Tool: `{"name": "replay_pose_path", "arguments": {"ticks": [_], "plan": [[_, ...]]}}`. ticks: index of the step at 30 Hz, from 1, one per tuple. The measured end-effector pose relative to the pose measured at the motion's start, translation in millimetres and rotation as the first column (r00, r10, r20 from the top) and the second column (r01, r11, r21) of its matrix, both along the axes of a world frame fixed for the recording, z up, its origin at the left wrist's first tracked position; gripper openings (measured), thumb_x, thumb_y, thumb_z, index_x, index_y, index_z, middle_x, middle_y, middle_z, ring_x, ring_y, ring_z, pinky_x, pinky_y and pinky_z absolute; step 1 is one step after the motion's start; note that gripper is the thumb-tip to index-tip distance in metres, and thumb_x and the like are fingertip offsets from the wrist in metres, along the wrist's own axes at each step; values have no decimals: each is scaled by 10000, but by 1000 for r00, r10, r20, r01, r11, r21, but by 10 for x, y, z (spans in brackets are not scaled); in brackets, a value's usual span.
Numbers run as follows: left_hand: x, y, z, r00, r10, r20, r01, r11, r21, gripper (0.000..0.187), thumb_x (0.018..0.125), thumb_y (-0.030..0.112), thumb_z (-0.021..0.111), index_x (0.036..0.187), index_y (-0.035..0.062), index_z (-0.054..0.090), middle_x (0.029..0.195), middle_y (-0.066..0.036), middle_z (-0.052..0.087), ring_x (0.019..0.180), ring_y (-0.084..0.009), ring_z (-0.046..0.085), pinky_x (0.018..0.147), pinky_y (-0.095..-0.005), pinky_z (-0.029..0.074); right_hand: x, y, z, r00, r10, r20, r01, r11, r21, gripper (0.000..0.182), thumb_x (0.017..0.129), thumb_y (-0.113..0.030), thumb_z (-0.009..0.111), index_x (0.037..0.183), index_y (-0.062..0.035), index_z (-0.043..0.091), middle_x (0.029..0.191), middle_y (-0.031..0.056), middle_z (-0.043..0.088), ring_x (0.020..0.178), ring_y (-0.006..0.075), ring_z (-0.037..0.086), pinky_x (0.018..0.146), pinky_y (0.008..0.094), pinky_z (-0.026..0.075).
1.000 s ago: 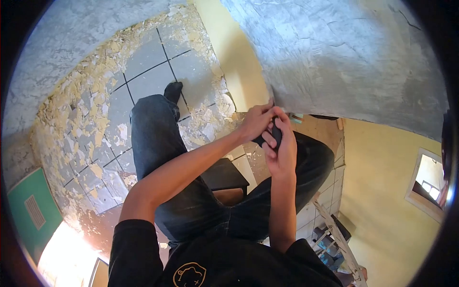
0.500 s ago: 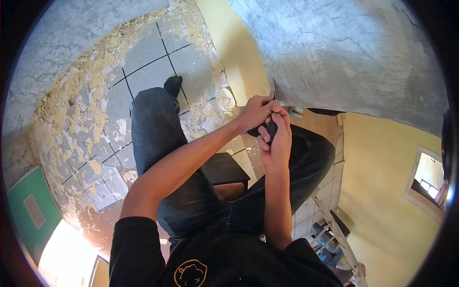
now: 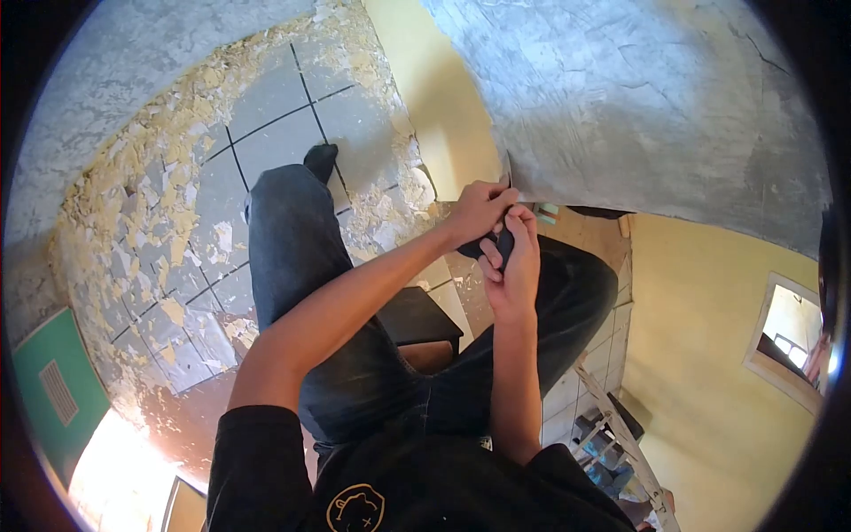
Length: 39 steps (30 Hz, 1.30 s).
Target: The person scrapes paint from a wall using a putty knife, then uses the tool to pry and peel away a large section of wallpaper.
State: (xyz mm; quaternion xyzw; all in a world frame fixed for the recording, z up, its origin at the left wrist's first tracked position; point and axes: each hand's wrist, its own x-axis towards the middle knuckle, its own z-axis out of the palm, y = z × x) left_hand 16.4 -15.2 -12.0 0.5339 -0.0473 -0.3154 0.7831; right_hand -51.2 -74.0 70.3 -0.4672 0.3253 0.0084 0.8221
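A scraper [image 3: 506,246] with a dark handle is held in both hands; its thin blade stands against the wall where yellow paint meets bare grey. My right hand [image 3: 519,266] is wrapped around the handle. Above it, my left hand [image 3: 479,213] is closed at the upper end of the handle, close to the blade, its fingers partly hiding the tool. The wall [image 3: 620,106] is bare grey over a wide area, with a strip of yellow paint [image 3: 452,124] left of the blade.
Paint flakes [image 3: 168,222] litter the tiled floor [image 3: 275,146]. My legs are spread around a dark stool [image 3: 417,319]. A wooden ladder [image 3: 620,426] is at lower right, near a framed opening [image 3: 787,332] in the yellow wall. A green panel [image 3: 62,390] is at left.
Both hands stay on the scraper and have shifted only slightly. The left hand's fingertips are a little lower beside the blade, and the left forearm has moved slightly right.
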Motion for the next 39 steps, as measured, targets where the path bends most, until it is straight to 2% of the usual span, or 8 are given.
{"name": "replay_pose_path", "arguments": {"ticks": [2,6,8,13,20,28,30,39], "plan": [[-45,-14,52,999,-6,-46,8,999,41,285,963,293,524,828,45,570,617,42,491,527,-32,436,499,-214,369,7,-27,69,998,-8,-54,9,1000,17,31,948,-141,471,970,-162,466,788,14,454,418,52,337,284,158,237],[-54,-59,77,993,57,-102,-67,993,-98,288,955,261,522,817,14,580,617,17,502,521,-57,455,509,-236,393,-1,-111,78,999,24,-24,-22,999,48,54,939,-130,491,977,-163,469,783,15,461,424,48,326,312,169,229],[13,-35,7,998,68,9,-68,984,166,293,958,267,519,832,10,579,605,27,483,521,-53,440,505,-247,388,32,-178,-202,998,41,-51,-39,998,47,59,943,-125,475,992,-156,477,801,13,465,434,59,350,318,182,230],[-35,-115,35,990,92,-107,-88,995,43,296,951,256,522,798,7,573,594,5,509,511,-51,462,486,-249,373,55,-140,109,999,40,-36,-38,998,57,84,938,-139,496,1015,-169,479,814,16,466,440,43,343,312,163,238],[-39,-57,40,999,41,-29,-38,995,89,317,948,276,531,779,11,573,592,8,516,467,-52,432,469,-242,360,-48,-69,8,999,31,-39,-31,1000,-4,71,949,-150,478,1018,-169,479,824,-5,466,435,36,340,318,161,246],[-84,-110,106,996,86,-35,-83,993,81,346,948,308,541,764,17,574,580,0,513,486,-60,452,472,-245,365,-74,-205,41,999,39,-16,-37,996,87,64,950,-149,480,1012,-160,486,817,-4,469,434,41,344,328,160,252],[-18,-84,58,996,78,52,-85,988,131,348,946,303,543,749,16,568,576,0,508,487,-59,447,473,-245,361,-15,-143,27,999,10,-45,-7,998,69,68,948,-145,478,1015,-157,486,818,-3,468,431,44,343,333,167,250],[-33,-99,109,990,138,-29,-132,981,143,308,910,271,592,784,-10,599,577,-9,536,498,-63,459,479,-271,376,-32,-281,-30,993,109,-47,-105,991,84,216,921,-150,495,1134,-184,488,817,9,489,455,72,383,398,206,294]]}}
